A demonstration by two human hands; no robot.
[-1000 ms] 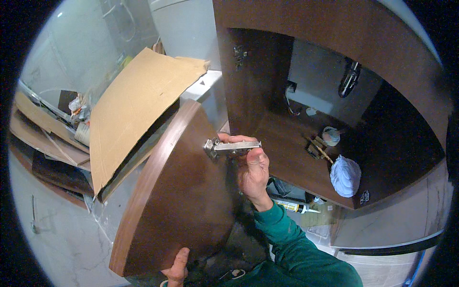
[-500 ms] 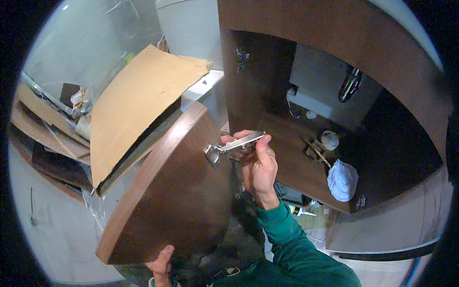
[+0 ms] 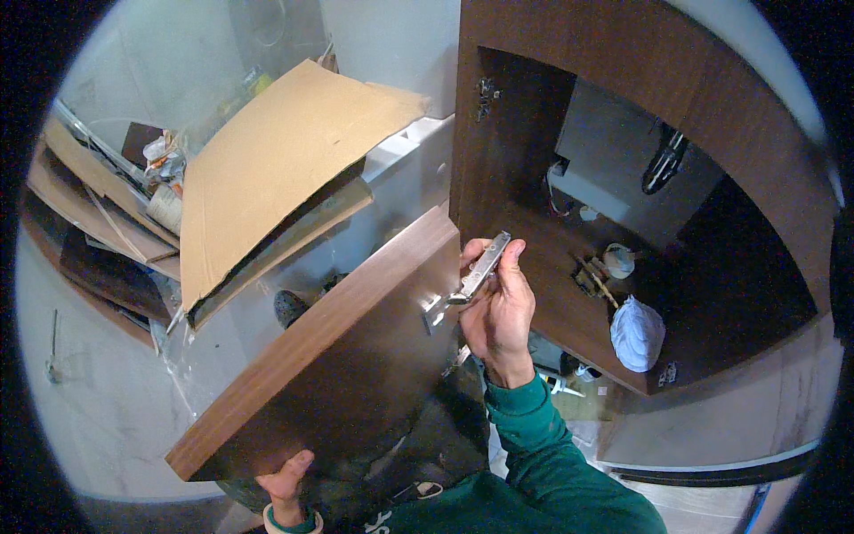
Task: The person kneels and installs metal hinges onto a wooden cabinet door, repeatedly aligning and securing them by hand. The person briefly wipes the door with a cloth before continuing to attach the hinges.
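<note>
1 brown panel (image 3: 356,365) is held up in front of the person, to the left of the open brown cabinet (image 3: 569,31). Its long axis runs from near left to far right; the thick edge faces far left and the broad face is turned toward the right. 1 metal hinge (image 3: 485,267) is attached to that face toward the far right end. The hinge's arm points far and right, off the panel and toward the cabinet opening.

2 hands are in view. The right hand (image 3: 500,325) is closed on the hinge arm, pinching it with the thumb along its right side and fingers at its left. The left hand (image 3: 283,479) grips the panel at its near left end, thumb on the broad face, fingers hidden.

Inside the cabinet: 1 metal fitting (image 3: 485,98) on the left wall, 1 small fitting (image 3: 667,374) at the near right of the floor, 1 white cloth-like item (image 3: 638,334), 1 tub (image 3: 618,260) and 1 dark pipe (image 3: 664,169). 1 large cardboard sheet (image 3: 285,169) lies on the far left.
</note>
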